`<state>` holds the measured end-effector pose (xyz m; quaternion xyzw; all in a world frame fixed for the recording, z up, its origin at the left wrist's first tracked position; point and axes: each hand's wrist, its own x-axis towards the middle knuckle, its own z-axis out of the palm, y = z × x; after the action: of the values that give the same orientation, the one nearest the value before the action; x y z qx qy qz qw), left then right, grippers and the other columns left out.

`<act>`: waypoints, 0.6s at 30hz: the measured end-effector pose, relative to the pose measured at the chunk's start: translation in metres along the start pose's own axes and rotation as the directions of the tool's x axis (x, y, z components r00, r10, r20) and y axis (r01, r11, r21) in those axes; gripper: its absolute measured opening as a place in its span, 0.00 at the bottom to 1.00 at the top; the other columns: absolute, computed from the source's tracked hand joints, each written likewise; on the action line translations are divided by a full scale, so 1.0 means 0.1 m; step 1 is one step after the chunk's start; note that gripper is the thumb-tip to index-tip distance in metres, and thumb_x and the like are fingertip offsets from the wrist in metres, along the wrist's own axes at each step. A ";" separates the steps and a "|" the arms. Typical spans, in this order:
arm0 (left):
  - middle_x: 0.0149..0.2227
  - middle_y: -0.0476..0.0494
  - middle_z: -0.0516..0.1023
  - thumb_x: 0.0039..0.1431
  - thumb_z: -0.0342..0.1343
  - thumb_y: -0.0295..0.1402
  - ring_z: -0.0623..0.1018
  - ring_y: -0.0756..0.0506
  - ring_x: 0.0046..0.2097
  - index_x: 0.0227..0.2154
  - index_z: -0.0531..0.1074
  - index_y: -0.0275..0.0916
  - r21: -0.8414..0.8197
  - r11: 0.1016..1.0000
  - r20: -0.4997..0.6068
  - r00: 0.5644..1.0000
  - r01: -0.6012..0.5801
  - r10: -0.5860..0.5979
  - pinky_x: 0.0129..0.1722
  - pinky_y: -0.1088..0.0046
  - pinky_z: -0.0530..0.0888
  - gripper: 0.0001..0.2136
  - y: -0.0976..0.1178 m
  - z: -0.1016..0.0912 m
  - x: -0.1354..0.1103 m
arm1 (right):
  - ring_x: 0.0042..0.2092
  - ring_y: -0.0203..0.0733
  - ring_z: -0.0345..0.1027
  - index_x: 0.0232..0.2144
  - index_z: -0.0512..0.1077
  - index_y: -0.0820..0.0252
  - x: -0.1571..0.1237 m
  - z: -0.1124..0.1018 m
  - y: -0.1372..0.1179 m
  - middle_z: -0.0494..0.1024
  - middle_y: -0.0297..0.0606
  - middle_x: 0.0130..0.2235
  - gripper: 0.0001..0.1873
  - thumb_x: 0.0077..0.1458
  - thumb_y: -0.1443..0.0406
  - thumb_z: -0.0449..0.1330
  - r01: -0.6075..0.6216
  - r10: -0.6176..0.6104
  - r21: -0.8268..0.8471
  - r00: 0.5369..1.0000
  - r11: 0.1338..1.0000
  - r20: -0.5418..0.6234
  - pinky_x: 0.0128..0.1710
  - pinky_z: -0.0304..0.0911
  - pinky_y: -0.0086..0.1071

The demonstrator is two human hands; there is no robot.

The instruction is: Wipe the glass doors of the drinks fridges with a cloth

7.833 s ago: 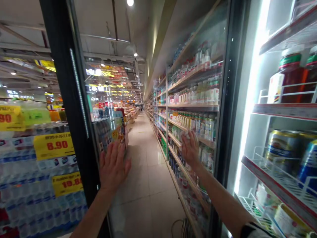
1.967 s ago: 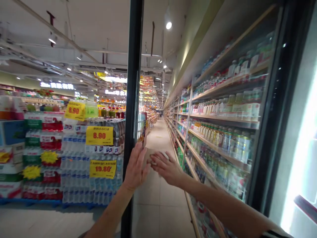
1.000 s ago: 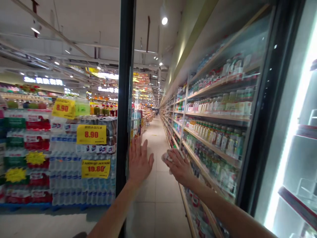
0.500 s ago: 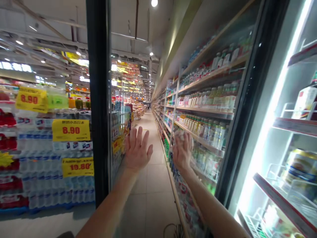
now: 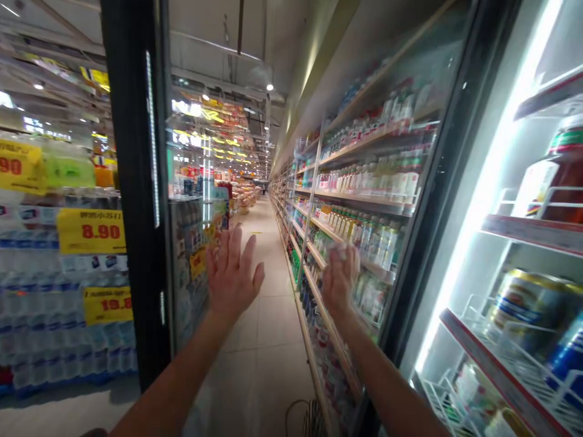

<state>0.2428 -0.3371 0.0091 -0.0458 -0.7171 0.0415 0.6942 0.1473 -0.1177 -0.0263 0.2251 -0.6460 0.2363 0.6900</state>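
Flat against the glass door [image 5: 277, 315], the left hand [image 5: 232, 279] has its grip released, fingers spread; the blurred right hand [image 5: 339, 279] grasps a pale cloth [image 5: 344, 249] at the pane, right of it. Drink cans [image 5: 521, 297] stand at near right.

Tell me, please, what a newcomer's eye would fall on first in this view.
Probably the two raised hands at the centre, before a dark-framed glass door: the left hand spread open, the right hand blurred, with a pale cloth at its fingers. Next might come the glaring light strip slanting down the right side, and the yellow 8.90 sign at the left.
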 end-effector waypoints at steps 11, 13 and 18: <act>0.63 0.37 0.56 0.59 0.51 0.31 0.52 0.41 0.65 0.62 0.52 0.42 -0.061 0.998 0.033 0.999 -0.033 0.035 0.64 0.54 0.43 0.28 0.14 0.00 -0.07 | 0.64 0.57 0.47 0.60 0.55 0.65 0.07 -0.20 1.01 0.58 0.57 0.60 0.26 0.60 0.67 0.43 -0.240 0.221 -0.107 0.960 0.965 -0.170 0.57 0.51 0.61; 0.63 0.37 0.56 0.59 0.51 0.31 0.52 0.42 0.65 0.62 0.52 0.42 -0.047 0.998 0.021 0.999 -0.049 0.050 0.64 0.54 0.44 0.28 0.12 0.01 -0.07 | 0.64 0.57 0.46 0.60 0.55 0.64 -0.02 -0.20 0.93 0.57 0.57 0.61 0.26 0.60 0.67 0.43 -0.250 0.229 -0.104 0.956 0.963 -0.184 0.58 0.50 0.60; 0.63 0.36 0.55 0.57 0.54 0.32 0.50 0.43 0.66 0.62 0.52 0.41 -0.013 0.994 -0.007 0.994 -0.109 0.109 0.64 0.57 0.43 0.30 0.06 0.05 -0.05 | 0.63 0.52 0.51 0.52 0.66 0.49 -0.45 -0.07 -0.08 0.60 0.39 0.61 0.20 0.57 0.66 0.50 0.042 -0.043 0.015 0.996 0.999 0.083 0.57 0.58 0.50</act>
<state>0.2383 -0.3315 0.0034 -0.0896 -0.7116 0.0746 0.6928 0.1550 -0.1216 -0.0717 0.2528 -0.6678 0.2161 0.6659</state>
